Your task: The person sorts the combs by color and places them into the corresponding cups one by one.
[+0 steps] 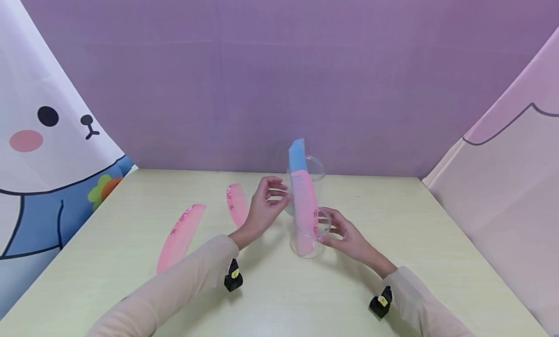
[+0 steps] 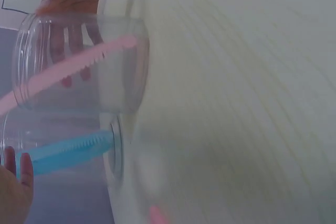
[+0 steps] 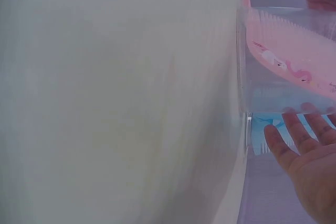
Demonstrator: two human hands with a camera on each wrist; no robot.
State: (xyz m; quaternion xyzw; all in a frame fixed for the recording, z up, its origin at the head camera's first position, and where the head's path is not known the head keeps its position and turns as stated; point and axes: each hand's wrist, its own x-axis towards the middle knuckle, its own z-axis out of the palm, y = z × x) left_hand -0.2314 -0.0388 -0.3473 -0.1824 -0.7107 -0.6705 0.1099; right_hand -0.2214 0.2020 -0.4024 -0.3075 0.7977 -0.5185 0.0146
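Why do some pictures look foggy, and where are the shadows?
Head view: fairly clear, with soft shadows on the table beneath the sleeves; left wrist view: dim and hazy, with a pale patch near the blue comb; right wrist view: also dim, with a blurry tabletop and a broad gray shadow beside the front jar. I can't tell what causes the haze.

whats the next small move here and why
Probably move the left hand to the loose pink comb nearest it: that one and another pink comb lie on the table, while a leaning pink comb is already in the front clear jar.
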